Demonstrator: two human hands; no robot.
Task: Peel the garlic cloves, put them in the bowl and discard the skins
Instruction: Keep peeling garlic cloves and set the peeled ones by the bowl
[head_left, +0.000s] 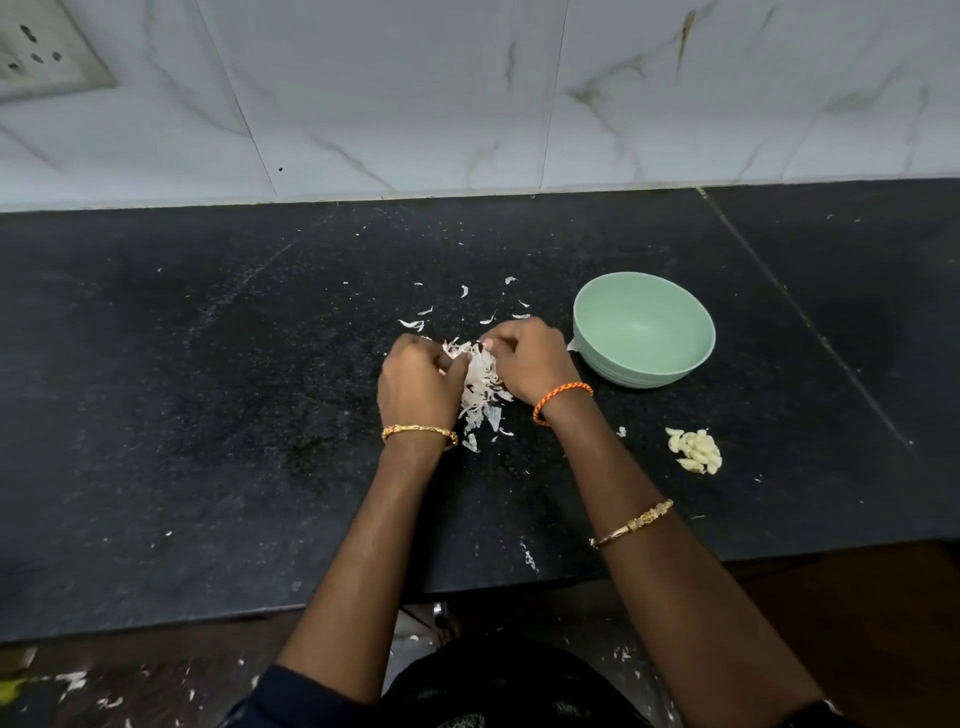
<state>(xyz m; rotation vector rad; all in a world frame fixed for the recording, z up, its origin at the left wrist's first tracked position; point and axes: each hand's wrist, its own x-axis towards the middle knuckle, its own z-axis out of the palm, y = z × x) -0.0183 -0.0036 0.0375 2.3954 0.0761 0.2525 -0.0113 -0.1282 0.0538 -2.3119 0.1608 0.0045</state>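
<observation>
Peeled garlic cloves (697, 451): small pale heap on the black tabletop (208, 415), near its front edge, to the right of the right forearm and in front of the bowl, apart from it. Green bowl (644, 328): upright on the tabletop, just right of the right hand; nothing visible inside.

Garlic skins (480, 387): white papery pile on the tabletop between the two hands, with loose flakes scattered behind and in front of it.

Left hand (418, 382): fingers curled inward against the left side of the skin pile, gathering it; gold bangle at the wrist. Right hand (530, 358): fingers curled against the right side of the same pile; orange thread band at the wrist, gold bangle further up the forearm. Whether either hand holds a clove under the skins cannot be told.

White marble-patterned tile wall (467, 93) behind the tabletop; socket plate (41, 57) at upper left. Skin flakes also on the floor (104, 691) below.
</observation>
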